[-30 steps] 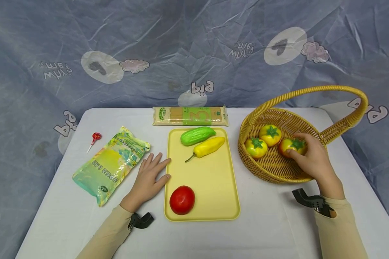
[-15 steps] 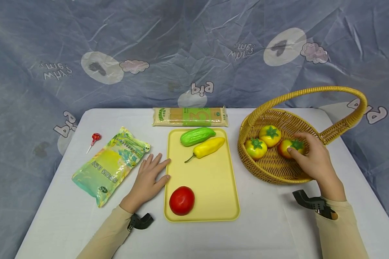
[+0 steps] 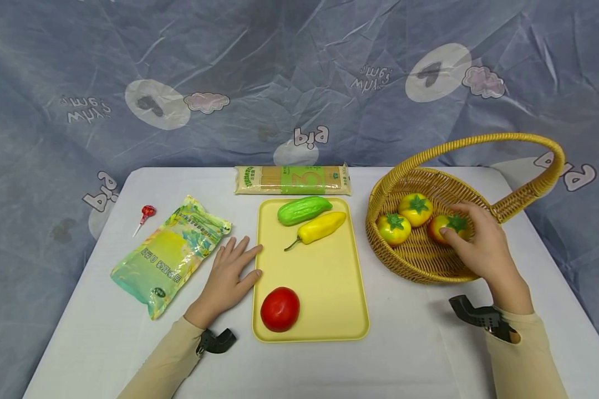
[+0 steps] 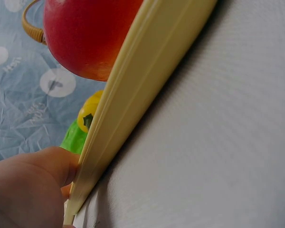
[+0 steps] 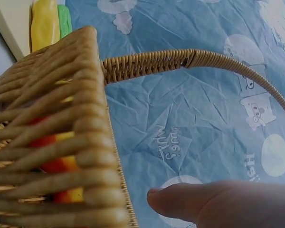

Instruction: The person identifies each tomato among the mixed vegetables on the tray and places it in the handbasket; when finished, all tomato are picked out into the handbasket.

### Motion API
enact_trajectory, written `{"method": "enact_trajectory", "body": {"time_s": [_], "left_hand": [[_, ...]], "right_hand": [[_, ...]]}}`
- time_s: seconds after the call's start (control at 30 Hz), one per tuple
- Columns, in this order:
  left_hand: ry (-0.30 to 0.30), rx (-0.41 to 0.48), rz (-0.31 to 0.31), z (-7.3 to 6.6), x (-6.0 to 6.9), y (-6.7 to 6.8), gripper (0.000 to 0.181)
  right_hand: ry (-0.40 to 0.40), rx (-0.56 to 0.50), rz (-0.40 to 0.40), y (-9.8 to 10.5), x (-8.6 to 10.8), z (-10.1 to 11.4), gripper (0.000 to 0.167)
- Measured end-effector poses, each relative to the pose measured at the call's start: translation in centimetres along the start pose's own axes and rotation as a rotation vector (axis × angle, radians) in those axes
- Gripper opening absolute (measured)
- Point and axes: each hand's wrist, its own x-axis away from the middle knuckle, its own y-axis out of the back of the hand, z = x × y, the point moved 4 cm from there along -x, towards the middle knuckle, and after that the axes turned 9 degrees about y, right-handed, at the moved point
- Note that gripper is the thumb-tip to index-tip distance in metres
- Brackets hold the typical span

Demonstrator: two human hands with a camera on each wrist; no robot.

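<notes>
My left hand point(image 3: 226, 281) lies flat with fingers spread, its thumb and fingertips touching the left edge of the yellow tray point(image 3: 329, 288). On that tray sit a round red fruit point(image 3: 280, 309), a yellow pepper point(image 3: 322, 227) and a green cucumber-like vegetable point(image 3: 304, 210). My right hand point(image 3: 485, 244) reaches into the wicker basket point(image 3: 399, 267), thumb and fingers curled round a red-and-yellow tomato point(image 3: 436, 228) with a green leafy top. Two yellow tomatoes point(image 3: 416, 209) lie beside it. In the right wrist view, the basket's side partly hides the tomato.
Left of the tray lies a green-yellow plastic packet point(image 3: 172, 255), with a red lollipop point(image 3: 148, 211) beyond it. A pack of noodles point(image 3: 293, 180) lies behind the tray. The tall basket handle point(image 3: 499, 137) arches over the basket's back right.
Almost nothing differs. My right hand has shifted very slightly at the tomato, which stays in the basket; my left hand is still.
</notes>
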Motion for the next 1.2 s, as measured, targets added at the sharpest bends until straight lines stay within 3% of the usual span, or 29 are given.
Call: {"method": "enact_trajectory", "body": {"time_s": [0.23,0.47,0.83,1.2], "left_hand": [[0.004,0.0,0.001,0.0,0.0,0.0,0.051],[-0.003,-0.004,-0.001,0.0,-0.1,0.0,0.051],[-0.006,-0.009,-0.003,0.0,-0.2,-0.1,0.052],[-0.003,-0.011,-0.002,0.1,-0.1,-0.2,0.053]], "right_hand": [[0.038,-0.028,-0.013,0.0,0.1,1.0,0.048],[0.121,-0.06,-0.033,0.0,0.5,3.7,0.043],[0.386,-0.123,-0.128,-1.4,1.3,7.6,0.041],[0.627,-0.196,-0.011,-5.1,0.6,12.5,0.04]]}}
